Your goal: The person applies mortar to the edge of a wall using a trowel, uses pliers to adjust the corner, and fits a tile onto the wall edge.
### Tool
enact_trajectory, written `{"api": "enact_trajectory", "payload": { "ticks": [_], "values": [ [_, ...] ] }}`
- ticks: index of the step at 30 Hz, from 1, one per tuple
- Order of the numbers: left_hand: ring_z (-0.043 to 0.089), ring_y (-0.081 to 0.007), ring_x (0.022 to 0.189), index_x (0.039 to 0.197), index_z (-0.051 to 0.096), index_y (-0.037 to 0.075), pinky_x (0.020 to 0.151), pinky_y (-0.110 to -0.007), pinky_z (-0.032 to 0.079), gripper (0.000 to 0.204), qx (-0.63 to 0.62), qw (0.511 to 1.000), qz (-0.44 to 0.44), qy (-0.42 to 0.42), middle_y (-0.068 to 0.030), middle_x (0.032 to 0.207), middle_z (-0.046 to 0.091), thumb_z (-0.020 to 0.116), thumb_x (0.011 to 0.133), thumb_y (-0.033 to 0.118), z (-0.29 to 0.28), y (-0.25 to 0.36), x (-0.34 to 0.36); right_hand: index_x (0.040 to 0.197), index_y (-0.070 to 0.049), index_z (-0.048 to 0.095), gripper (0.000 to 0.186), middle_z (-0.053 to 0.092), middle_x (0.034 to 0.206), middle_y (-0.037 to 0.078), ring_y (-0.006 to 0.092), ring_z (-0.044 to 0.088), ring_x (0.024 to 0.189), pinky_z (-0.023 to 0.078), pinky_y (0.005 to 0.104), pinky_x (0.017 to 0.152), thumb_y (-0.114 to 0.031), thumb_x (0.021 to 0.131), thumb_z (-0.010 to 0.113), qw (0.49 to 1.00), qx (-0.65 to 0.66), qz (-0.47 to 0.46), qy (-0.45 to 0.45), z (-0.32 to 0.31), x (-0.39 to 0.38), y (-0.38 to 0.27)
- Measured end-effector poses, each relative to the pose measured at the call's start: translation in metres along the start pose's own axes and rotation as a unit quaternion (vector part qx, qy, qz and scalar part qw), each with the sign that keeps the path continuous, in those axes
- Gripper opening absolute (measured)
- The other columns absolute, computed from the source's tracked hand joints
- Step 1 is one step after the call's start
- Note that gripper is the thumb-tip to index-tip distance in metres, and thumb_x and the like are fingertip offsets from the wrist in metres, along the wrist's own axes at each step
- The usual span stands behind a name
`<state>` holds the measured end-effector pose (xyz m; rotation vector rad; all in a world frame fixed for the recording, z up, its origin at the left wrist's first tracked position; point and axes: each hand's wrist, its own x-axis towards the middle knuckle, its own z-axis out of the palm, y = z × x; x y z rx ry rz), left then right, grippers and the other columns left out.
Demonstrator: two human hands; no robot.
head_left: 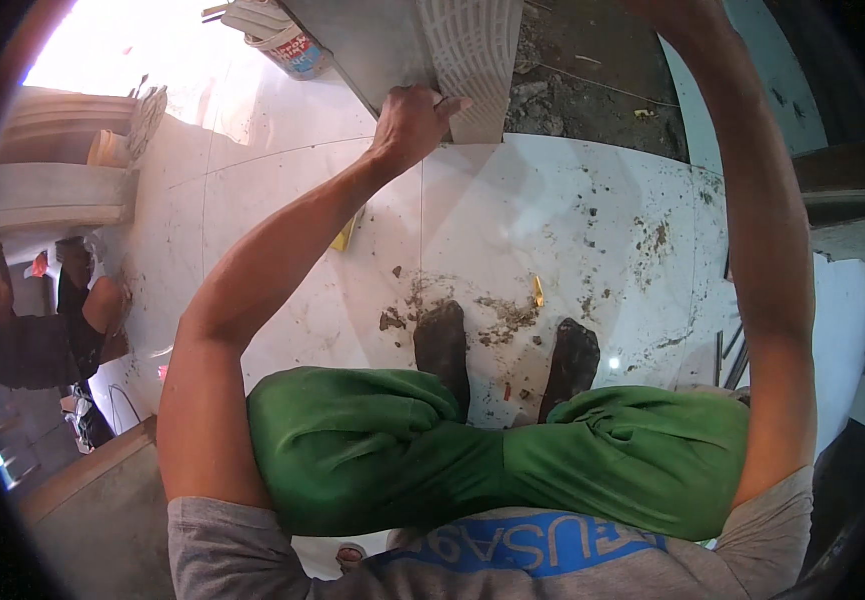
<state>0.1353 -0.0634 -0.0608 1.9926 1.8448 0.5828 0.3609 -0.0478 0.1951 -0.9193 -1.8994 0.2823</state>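
My left hand grips the near corner of a large tile, its fingers curled over the edge and the thumb lying toward the ribbed side. The tile's grey face is on the left, and the pale ribbed side is on the right. It appears tilted, and its far end runs out at the top of the view. Right of the tile is a strip of rough, wet-looking mortar. My right forearm reaches up past that strip, and the hand is cut off by the top edge.
A paint bucket stands beyond the tile's left side. White floor tiles carry scattered mortar crumbs, a small yellow piece and a yellow object under my left forearm. Another person is at the left; dark rods lie right.
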Motion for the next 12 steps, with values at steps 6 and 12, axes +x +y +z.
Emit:
{"api": "enact_trajectory", "payload": {
  "ticks": [6, 12],
  "values": [
    [0.067, -0.0463, 0.063, 0.066, 0.068, -0.006, 0.060, -0.050, 0.054, 0.065, -0.036, 0.999, 0.020, 0.002, -0.0271, 0.061, 0.062, 0.069, 0.096, 0.051, 0.005, 0.041, 0.022, 0.078, 0.001, 0.066, 0.026, 0.065, 0.067, 0.008, 0.0154, 0.062, 0.062, 0.050, 0.0343, 0.057, -0.019, 0.091, 0.075, 0.995, -0.090, -0.044, 0.009, -0.030, 0.018, 0.015],
    [0.068, -0.0449, 0.065, 0.066, 0.069, -0.004, 0.065, -0.050, 0.055, 0.062, -0.049, 0.995, 0.075, 0.033, -0.0244, 0.064, 0.065, 0.069, 0.096, 0.051, -0.002, 0.023, 0.011, 0.086, -0.002, 0.073, 0.024, 0.072, 0.076, 0.011, 0.0154, 0.066, 0.068, 0.053, 0.0327, 0.063, -0.025, 0.089, 0.078, 0.992, -0.124, -0.033, -0.005, -0.026, 0.021, 0.001]
  ]
}}
